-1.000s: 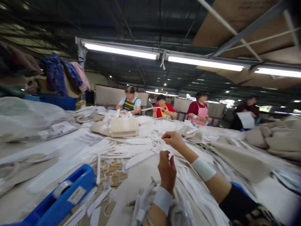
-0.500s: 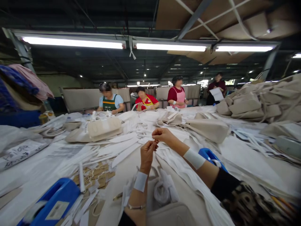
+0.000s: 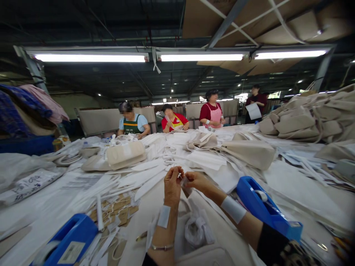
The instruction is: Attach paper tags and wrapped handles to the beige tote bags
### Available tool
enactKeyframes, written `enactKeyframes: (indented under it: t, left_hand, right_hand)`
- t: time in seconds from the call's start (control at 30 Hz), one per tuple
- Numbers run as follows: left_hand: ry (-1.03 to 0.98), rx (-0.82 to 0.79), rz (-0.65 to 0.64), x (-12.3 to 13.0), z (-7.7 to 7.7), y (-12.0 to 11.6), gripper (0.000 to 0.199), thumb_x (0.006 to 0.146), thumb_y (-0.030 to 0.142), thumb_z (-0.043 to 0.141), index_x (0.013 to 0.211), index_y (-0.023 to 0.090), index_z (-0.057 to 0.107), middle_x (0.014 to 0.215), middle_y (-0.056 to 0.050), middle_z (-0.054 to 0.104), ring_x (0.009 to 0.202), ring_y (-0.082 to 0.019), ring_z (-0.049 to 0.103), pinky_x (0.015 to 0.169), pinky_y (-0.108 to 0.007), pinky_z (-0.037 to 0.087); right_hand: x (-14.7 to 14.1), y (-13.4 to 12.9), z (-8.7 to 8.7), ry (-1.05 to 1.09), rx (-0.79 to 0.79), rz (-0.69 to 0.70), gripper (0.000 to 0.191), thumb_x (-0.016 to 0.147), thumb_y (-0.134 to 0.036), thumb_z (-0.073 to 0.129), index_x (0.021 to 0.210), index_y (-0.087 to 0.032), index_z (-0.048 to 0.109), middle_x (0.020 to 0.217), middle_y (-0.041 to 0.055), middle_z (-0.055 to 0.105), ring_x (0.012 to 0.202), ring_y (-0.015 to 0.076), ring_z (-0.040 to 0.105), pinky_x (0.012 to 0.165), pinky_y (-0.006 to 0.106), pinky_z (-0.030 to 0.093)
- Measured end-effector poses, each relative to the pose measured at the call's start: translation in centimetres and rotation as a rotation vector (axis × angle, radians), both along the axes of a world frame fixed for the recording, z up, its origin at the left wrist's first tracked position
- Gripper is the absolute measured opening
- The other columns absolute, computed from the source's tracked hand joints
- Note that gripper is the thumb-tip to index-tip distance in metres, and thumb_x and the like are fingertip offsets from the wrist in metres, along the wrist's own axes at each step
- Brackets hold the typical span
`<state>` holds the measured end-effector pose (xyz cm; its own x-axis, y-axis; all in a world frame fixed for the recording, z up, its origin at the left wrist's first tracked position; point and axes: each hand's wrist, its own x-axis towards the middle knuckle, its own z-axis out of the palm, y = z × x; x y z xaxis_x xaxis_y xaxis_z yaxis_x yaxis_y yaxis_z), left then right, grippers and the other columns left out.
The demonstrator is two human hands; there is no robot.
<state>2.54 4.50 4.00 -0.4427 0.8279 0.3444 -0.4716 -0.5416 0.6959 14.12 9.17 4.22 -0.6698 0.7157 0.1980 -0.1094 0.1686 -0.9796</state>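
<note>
In the middle of the head view, my left hand is closed in a pinch, fingertips up; what it holds is too small to make out. Close on its right, my right hand pinches a small pale, partly see-through piece, whose kind I cannot tell. Below both hands lies a beige bag with a white plastic-wrapped bundle on it. Each wrist bears a pale patch, and a bracelet circles the left one.
Blue tape dispensers stand at front left and right. Brown tags with white strings lie left of my hands. Beige bags are heaped at right; white sheets and strips cover the table. Several people are across it.
My right hand has come down beside my left and now shows a pale piece between its fingers. The right-hand tape dispenser is more fully uncovered by my arm.
</note>
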Motion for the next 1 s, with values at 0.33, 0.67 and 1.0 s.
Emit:
enactKeyframes:
  t: [0.33,0.67,1.0]
  left_hand:
    - [-0.010,-0.022,0.112,-0.6,-0.2,0.1,0.024,0.072,0.039,0.077,0.076,0.016,0.071,0.084,-0.002,0.064,0.068,-0.008,0.052,0.065,-0.020,0.044]
    - [0.196,-0.042,0.162,-0.5,-0.4,0.0,0.026,0.079,0.042,0.069,0.084,0.016,0.072,0.071,-0.001,0.060,0.069,-0.011,0.055,0.065,-0.021,0.044]
    - [0.239,-0.040,0.144,-0.3,-0.1,-0.3,0.030,0.082,0.046,0.064,0.084,0.017,0.070,0.070,0.001,0.057,0.066,-0.010,0.054,0.067,-0.023,0.046]
  right_hand:
    - [0.7,1.6,-1.1,0.036,-0.057,-0.162,0.025,0.061,-0.033,0.072,0.078,-0.016,0.064,0.061,-0.0033,0.059,0.053,0.0103,0.046,0.056,0.026,0.031]
    - [1.6,1.3,-0.8,0.083,-0.087,-0.195,0.028,0.064,-0.040,0.075,0.069,-0.017,0.061,0.062,-0.0035,0.055,0.059,0.0099,0.044,0.059,0.025,0.032]
    - [2.5,3.0,0.2,-0.018,-0.362,-0.055,0.031,0.058,-0.028,0.078,0.082,-0.018,0.061,0.060,-0.0039,0.054,0.053,0.0097,0.047,0.053,0.024,0.036]
